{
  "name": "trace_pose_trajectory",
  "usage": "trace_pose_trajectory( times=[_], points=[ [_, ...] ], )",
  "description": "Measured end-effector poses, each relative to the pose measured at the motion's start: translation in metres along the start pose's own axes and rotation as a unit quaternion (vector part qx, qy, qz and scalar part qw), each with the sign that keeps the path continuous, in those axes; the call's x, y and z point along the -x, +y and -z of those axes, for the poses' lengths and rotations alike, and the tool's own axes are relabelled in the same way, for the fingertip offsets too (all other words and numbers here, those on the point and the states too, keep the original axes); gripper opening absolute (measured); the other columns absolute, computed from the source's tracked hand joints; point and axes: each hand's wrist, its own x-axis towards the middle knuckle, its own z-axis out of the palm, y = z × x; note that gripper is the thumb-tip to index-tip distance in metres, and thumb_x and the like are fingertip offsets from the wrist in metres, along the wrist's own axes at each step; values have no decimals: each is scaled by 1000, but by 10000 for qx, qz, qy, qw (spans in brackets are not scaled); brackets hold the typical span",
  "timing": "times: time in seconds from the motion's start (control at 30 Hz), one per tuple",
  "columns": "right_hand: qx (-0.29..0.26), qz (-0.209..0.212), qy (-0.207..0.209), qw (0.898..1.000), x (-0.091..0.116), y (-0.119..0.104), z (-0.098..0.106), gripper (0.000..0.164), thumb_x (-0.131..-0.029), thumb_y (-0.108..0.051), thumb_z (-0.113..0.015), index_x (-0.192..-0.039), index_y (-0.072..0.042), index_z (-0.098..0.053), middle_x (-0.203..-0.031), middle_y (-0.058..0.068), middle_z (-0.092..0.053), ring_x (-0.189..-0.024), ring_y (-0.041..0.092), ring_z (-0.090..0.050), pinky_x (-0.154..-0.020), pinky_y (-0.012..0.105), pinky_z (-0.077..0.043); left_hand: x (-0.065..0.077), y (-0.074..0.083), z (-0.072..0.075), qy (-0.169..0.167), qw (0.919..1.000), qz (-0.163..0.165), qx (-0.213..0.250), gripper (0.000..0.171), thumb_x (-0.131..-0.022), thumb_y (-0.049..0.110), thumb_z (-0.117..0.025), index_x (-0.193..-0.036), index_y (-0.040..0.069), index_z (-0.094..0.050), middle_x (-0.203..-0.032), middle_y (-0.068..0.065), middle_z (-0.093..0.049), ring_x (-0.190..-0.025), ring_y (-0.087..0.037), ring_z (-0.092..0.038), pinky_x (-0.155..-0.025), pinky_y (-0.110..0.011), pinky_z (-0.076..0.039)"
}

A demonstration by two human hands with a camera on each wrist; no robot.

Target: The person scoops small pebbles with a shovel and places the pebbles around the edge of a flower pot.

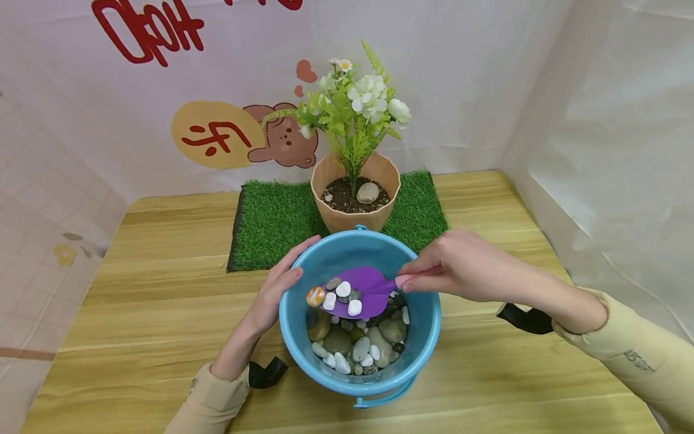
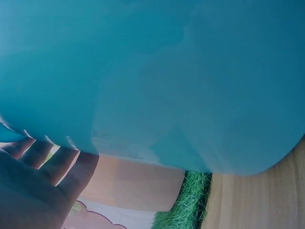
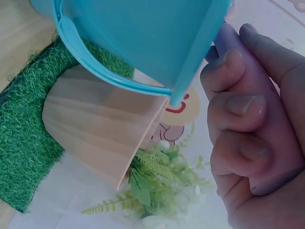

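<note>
My right hand [image 1: 466, 265] grips the pink handle [image 3: 267, 119] of a toy shovel, its fingers curled round it in the right wrist view. The shovel's purple blade [image 1: 371, 283] is over the inside of the blue bucket [image 1: 295, 337], carrying several small white and grey pebbles [image 1: 343, 289]. An orange-and-white pebble [image 1: 316, 296] sits at the blade's tip. Below the blade, more stones [image 1: 379, 343] cover the bucket's bottom. My left hand [image 1: 271, 295] rests against the bucket's left side near the rim. In the left wrist view its fingers [image 2: 78, 174] lie fairly straight along the outer wall.
Behind the bucket, a peach pot [image 1: 352, 220] with soil, a large pale stone [image 1: 368, 193] and white flowers [image 1: 368, 96] stands on a green turf mat [image 1: 271, 229]. The bucket's handle [image 1: 387, 398] hangs at its front. A white printed cloth [image 1: 450, 78] hangs behind the wooden table [image 1: 162, 301].
</note>
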Motion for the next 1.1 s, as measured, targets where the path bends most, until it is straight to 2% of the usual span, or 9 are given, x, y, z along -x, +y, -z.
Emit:
trace_pose_trajectory(
  times=[0.1,0.2,0.37,0.5,0.6,0.7,0.8,0.93,1.1],
  points=[
    [2,-199,74,9998,3,2,5,21,-89,-44,-61,-100,-32,-75,-87,-18,-74,-67,-14,-62,-57,11,-48,-1,0,-1,15,10000,18,15,51,-99,18,-30,-150,19,-29,-151,-15,-38,-131,-13,-49,-103,-25,-45],
    [55,-325,252,9991,5,1,10,20,-89,-43,-62,-100,-33,-75,-86,-19,-75,-63,-15,-60,-57,12,-48,-2,0,-1,40,10000,65,35,51,-99,18,-30,-150,20,-29,-150,-16,-39,-128,-8,-51,-100,-27,-47],
    [110,-611,441,9971,5,1,18,19,-86,-42,-65,-99,-32,-75,-79,-17,-75,-52,-14,-53,-49,15,-44,-1,0,-1,6,9999,121,40,51,-99,19,-30,-150,19,-28,-150,-16,-37,-127,-8,-51,-101,-46,-47],
    [221,-769,593,9950,4,2,24,18,-85,-38,-68,-99,-29,-76,-77,-15,-75,-54,-12,-55,-49,17,-43,0,-1,-2,19,9999,104,44,52,-99,19,-29,-150,20,-28,-152,-14,-35,-132,-19,-48,-102,-56,-43],
    [392,-853,746,9928,2,5,28,19,-85,-40,-68,-98,-29,-76,-71,-16,-73,-52,-10,-53,-48,17,-41,0,-1,-2,45,10000,78,8,52,-99,19,-29,-150,21,-28,-153,-12,-34,-134,-30,-44,-103,-54,-43],
    [556,-970,852,9901,0,8,33,21,-87,-43,-65,-98,-30,-76,-67,-17,-71,-45,-5,-45,-44,19,-35,0,-1,-1,36,10000,57,14,52,-99,19,-29,-150,21,-28,-154,-12,-33,-136,-36,-41,-103,-52,-43],
    [606,-1215,902,9866,-5,11,35,22,-87,-45,-64,-99,-31,-76,-66,-17,-70,-42,0,-40,-43,21,-31,0,-1,-1,20,10000,24,45,52,-99,19,-29,-151,20,-27,-154,-13,-33,-135,-32,-43,-103,-50,-44],
    [563,-1615,942,9807,-10,19,35,23,-86,-47,-64,-99,-32,-76,-61,-15,-67,-42,4,-39,-44,22,-31,1,0,-1,-1,10000,-6,52,52,-99,18,-29,-151,19,-27,-152,-15,-35,-133,-25,-47,-103,-48,-45],
    [592,-1848,1065,9752,-16,30,35,22,-86,-46,-66,-97,-31,-77,-62,-13,-69,-42,6,-38,-43,24,-30,1,0,-1,-10,10000,-12,46,52,-99,18,-29,-151,18,-27,-151,-16,-37,-131,-31,-48,-101,-51,-46]
  ],
)
